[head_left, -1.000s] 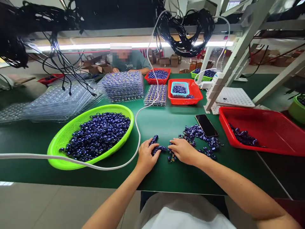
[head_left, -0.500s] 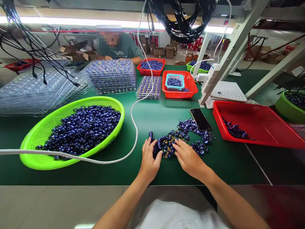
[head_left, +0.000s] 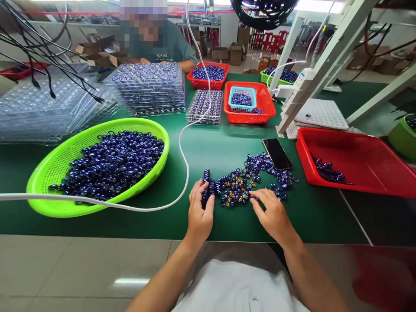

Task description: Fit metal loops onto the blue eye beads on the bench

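A loose heap of dark blue beaded rings (head_left: pixel 250 178) lies on the green table (head_left: pixel 214 151) in front of me. My left hand (head_left: pixel 199 212) rests flat at the heap's left end, fingers stretched out and touching a short row of rings (head_left: pixel 206 187). My right hand (head_left: pixel 272 215) lies to the right, fingers extended, its fingertips touching rings near the heap's front edge. Neither hand is closed round anything.
A lime green basket (head_left: pixel 97 167) full of blue rings sits at left, with a white cable (head_left: pixel 182 151) curving past it. A phone (head_left: pixel 277 154) and a red tray (head_left: pixel 354 160) lie at right. Stacked clear trays (head_left: pixel 149 89), red baskets (head_left: pixel 250 104) and a seated person (head_left: pixel 156 39) are beyond.
The view has tilted down and the hands have drawn nearer to me. The right hand has slid to the right along the heap; the left stays at its left end.
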`<act>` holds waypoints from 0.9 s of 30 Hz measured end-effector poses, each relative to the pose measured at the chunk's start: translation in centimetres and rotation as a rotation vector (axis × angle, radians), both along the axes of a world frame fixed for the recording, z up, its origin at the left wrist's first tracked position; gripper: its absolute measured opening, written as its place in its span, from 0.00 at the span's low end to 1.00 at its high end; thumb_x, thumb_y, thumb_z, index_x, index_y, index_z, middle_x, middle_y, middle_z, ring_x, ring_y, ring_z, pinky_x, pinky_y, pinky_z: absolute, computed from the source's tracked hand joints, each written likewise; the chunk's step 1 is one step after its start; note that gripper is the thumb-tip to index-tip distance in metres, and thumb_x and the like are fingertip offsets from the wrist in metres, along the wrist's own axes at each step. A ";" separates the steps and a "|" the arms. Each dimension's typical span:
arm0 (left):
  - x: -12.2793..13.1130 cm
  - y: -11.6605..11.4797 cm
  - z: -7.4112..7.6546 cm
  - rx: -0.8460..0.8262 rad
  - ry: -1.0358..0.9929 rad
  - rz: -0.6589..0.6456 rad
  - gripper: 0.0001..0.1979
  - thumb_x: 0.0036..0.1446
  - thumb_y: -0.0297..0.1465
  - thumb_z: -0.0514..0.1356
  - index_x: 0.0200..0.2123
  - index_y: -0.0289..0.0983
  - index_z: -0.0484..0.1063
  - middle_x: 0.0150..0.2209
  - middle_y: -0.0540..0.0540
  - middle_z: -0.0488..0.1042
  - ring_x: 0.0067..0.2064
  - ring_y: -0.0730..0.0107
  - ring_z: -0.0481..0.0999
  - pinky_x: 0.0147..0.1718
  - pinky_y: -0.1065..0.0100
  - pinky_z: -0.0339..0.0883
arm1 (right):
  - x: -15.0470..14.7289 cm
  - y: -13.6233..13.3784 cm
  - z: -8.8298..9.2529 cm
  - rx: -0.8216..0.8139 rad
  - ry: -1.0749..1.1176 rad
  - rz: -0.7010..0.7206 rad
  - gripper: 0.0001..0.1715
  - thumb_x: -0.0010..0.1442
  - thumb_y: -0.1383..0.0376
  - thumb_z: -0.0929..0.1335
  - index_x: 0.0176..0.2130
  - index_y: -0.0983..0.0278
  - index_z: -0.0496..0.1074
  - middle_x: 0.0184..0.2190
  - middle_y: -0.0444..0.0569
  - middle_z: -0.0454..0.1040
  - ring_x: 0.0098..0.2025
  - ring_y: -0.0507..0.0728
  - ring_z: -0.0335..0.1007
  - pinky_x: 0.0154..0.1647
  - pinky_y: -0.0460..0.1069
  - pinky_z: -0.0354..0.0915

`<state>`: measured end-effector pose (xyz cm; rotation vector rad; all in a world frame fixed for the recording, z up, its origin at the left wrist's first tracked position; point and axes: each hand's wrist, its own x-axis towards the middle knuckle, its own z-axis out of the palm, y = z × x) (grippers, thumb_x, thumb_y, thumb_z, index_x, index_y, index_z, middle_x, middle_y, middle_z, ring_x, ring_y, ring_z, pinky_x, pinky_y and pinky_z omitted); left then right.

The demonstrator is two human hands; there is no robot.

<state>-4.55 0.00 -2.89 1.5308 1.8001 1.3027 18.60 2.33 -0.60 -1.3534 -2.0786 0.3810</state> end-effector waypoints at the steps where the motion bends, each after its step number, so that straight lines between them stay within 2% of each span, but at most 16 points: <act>1: -0.6 -0.3 0.3 -0.004 0.009 -0.043 0.19 0.66 0.33 0.55 0.59 0.42 0.65 0.65 0.39 0.63 0.67 0.54 0.62 0.66 0.49 0.57 | 0.2 0.0 -0.1 0.005 -0.007 -0.021 0.11 0.67 0.67 0.64 0.46 0.61 0.73 0.41 0.51 0.77 0.45 0.61 0.72 0.51 0.59 0.69; 3: -2.4 -0.9 0.9 -0.030 0.067 -0.190 0.21 0.64 0.34 0.58 0.60 0.43 0.64 0.66 0.39 0.63 0.67 0.53 0.63 0.65 0.48 0.58 | 0.6 0.1 -0.3 0.014 -0.028 -0.040 0.11 0.67 0.68 0.64 0.46 0.61 0.73 0.40 0.52 0.76 0.44 0.62 0.71 0.50 0.59 0.68; 6: -5.4 -1.5 1.3 -0.091 0.265 -0.354 0.28 0.57 0.38 0.65 0.60 0.45 0.65 0.68 0.39 0.58 0.70 0.47 0.56 0.65 0.44 0.56 | 1.2 0.3 -0.5 0.018 -0.086 -0.014 0.14 0.66 0.70 0.63 0.49 0.61 0.73 0.41 0.52 0.75 0.44 0.62 0.69 0.49 0.59 0.68; 10: -7.0 -1.4 0.5 -0.138 0.373 -0.340 0.34 0.54 0.41 0.68 0.62 0.44 0.63 0.69 0.36 0.56 0.70 0.43 0.53 0.63 0.40 0.57 | 0.5 0.9 -0.8 0.028 -0.185 0.008 0.18 0.65 0.71 0.63 0.51 0.58 0.74 0.44 0.53 0.74 0.45 0.63 0.67 0.48 0.59 0.68; 15: -5.2 -0.4 -0.8 -0.074 0.399 -0.304 0.32 0.54 0.40 0.68 0.61 0.43 0.63 0.67 0.34 0.58 0.70 0.43 0.54 0.63 0.39 0.56 | -1.2 1.4 -0.9 0.029 -0.251 0.022 0.13 0.66 0.70 0.64 0.42 0.60 0.77 0.45 0.54 0.74 0.47 0.63 0.67 0.49 0.60 0.67; 20: -3.1 -0.2 -0.2 0.084 0.401 -0.212 0.31 0.55 0.38 0.68 0.61 0.44 0.62 0.66 0.35 0.60 0.70 0.41 0.54 0.63 0.38 0.56 | -0.6 0.2 -0.2 0.001 -0.022 0.065 0.10 0.67 0.69 0.64 0.42 0.60 0.75 0.41 0.52 0.77 0.46 0.61 0.70 0.49 0.58 0.68; 23: -1.5 -0.7 0.9 0.190 0.340 -0.211 0.29 0.57 0.36 0.66 0.60 0.46 0.62 0.65 0.38 0.63 0.69 0.44 0.57 0.63 0.39 0.58 | 0.1 -0.9 -0.1 -0.030 0.147 -0.026 0.09 0.68 0.66 0.64 0.44 0.59 0.73 0.40 0.49 0.78 0.44 0.59 0.73 0.48 0.56 0.70; 27: 1.3 -1.0 1.7 0.215 0.265 -0.362 0.25 0.60 0.34 0.64 0.59 0.45 0.64 0.61 0.39 0.67 0.66 0.47 0.62 0.61 0.42 0.62 | 0.1 -2.2 -0.8 -0.095 0.230 -0.203 0.08 0.67 0.63 0.65 0.44 0.58 0.74 0.39 0.48 0.79 0.39 0.57 0.76 0.42 0.53 0.72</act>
